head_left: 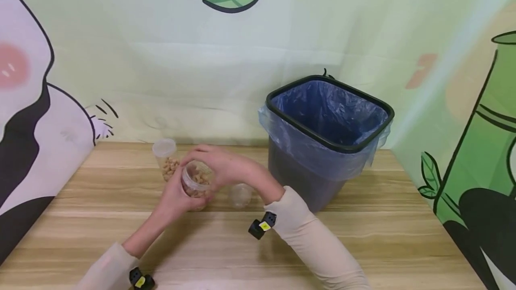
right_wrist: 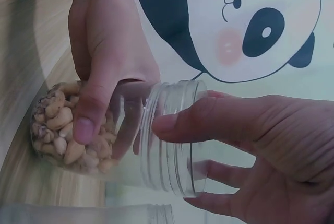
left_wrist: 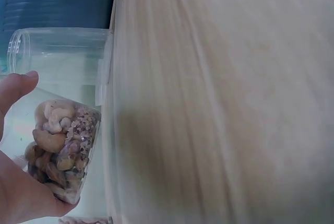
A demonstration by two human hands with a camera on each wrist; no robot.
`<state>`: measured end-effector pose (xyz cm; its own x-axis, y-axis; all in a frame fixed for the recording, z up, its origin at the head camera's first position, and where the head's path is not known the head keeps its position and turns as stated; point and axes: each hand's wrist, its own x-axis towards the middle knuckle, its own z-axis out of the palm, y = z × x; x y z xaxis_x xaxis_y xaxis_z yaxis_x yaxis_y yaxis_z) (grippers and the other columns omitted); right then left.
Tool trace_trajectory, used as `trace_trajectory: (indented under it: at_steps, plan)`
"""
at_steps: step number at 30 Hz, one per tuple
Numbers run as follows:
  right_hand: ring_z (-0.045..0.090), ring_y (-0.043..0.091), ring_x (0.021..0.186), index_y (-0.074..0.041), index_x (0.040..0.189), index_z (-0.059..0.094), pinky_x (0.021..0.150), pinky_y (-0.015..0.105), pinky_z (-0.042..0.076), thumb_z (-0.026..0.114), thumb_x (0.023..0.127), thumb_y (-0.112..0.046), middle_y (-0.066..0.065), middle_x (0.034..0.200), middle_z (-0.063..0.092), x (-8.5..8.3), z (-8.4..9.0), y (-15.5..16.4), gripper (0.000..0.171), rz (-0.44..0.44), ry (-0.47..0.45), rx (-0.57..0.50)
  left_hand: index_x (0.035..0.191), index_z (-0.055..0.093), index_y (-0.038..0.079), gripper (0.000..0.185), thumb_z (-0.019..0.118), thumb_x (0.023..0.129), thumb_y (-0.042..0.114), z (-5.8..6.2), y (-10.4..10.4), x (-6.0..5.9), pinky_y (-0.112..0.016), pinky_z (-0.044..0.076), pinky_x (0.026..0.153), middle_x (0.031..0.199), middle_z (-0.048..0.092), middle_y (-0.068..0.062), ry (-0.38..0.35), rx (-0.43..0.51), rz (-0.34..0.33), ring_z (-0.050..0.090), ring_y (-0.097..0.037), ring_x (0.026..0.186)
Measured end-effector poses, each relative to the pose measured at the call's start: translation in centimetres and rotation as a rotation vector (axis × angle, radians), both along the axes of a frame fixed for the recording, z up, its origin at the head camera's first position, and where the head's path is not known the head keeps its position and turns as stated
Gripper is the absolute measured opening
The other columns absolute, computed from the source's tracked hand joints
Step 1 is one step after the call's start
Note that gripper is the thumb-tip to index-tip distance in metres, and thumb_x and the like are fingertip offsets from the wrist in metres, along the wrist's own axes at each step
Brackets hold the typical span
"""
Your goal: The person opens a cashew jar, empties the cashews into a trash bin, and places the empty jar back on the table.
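The head camera looks forward and down at the table (head_left: 383,236), far enough back to include both far corners. The left wrist camera (head_left: 141,280), close and turned sideways (the table's edge runs upright there), looks across the tabletop. The right wrist camera (head_left: 263,225), also close, faces the panda backdrop (right_wrist: 255,62). All views share the jar (right_wrist: 112,156).

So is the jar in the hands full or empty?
Partly full: the jar has nuts in its lower part, and see-through space shows above them.
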<state>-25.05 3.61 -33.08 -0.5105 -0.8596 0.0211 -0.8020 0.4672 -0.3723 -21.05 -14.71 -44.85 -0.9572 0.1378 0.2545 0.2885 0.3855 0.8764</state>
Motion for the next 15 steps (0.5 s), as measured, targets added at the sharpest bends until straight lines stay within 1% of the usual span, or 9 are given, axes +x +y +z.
trace_trajectory:
  at_steps: [2, 5, 11, 15]
  plan:
    - [0.042, 0.019, 0.141, -0.015, 0.145, 0.051, 0.115, 0.026, 0.034, 0.091, 0.070, -0.002, 0.004, 0.151, 0.046, 0.0, 0.1, 0.1, 0.086, 0.000, -0.006, -0.021, 0.150, 0.033, 0.002, 0.102, 0.094, 0.068, 0.008, 0.0, -0.2, 0.1, -0.051, 0.046, 0.099, 0.134, 0.053, -0.023, -0.008, 0.002, 0.000, 0.054, -0.037, 0.120]
    - [0.042, 0.018, 0.140, -0.015, 0.145, 0.051, 0.114, 0.025, 0.034, 0.089, 0.069, 0.002, 0.002, 0.149, 0.048, 0.0, 0.4, 0.2, 0.087, -0.023, -0.014, -0.056, 0.146, 0.035, -0.001, 0.098, 0.095, 0.068, 0.009, 0.0, -0.4, 0.0, -0.051, 0.046, 0.099, 0.133, 0.053, -0.023, -0.008, 0.001, 0.006, 0.055, -0.038, 0.119]
    - [0.041, 0.016, 0.141, -0.014, 0.146, 0.049, 0.115, 0.026, 0.033, 0.091, 0.071, -0.004, 0.001, 0.150, 0.048, 0.3, 0.4, 0.3, 0.086, -0.068, -0.029, -0.094, 0.143, 0.038, -0.003, 0.094, 0.094, 0.068, 0.008, 0.3, -0.8, 0.2, -0.051, 0.045, 0.100, 0.131, 0.056, -0.024, -0.019, -0.023, 0.040, 0.056, -0.037, 0.118]
    - [0.042, 0.017, 0.141, -0.013, 0.148, 0.046, 0.116, 0.028, 0.034, 0.091, 0.074, -0.010, 0.003, 0.151, 0.047, 0.6, 0.4, 0.5, 0.087, -0.110, -0.062, -0.135, 0.143, 0.036, -0.002, 0.093, 0.093, 0.071, 0.010, 0.5, -1.1, 0.4, -0.048, 0.043, 0.102, 0.135, 0.055, -0.024, -0.032, -0.039, 0.054, 0.054, -0.037, 0.122]
